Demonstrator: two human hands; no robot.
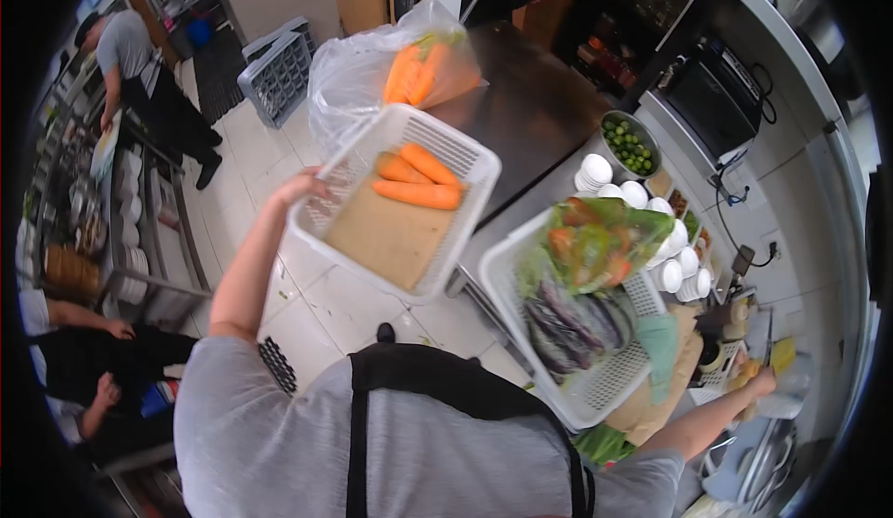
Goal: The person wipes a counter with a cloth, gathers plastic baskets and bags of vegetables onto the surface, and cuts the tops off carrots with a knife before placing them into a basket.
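Observation:
My left hand [307,186] grips the left side of a white plastic basket [473,211], which is held up in front of me. Several orange carrots [419,192] lie inside on a brown liner [386,244]. Just beyond the basket is a clear plastic bag [344,76] with more carrots [414,73] in it. My right hand [763,383] is stretched far to the right over the crowded counter. Its fingers seem closed around a thin, dark, knife-like object [770,334], small and partly hidden. A yellow item [784,354] is close beside it.
A second white basket [581,411] holds dark eggplants [572,327] and a bag of mixed vegetables [605,244]. Behind it stand white cups [670,276] and a pot of limes [628,144]. Two other people, one standing [139,72], one lower left [84,360], are nearby.

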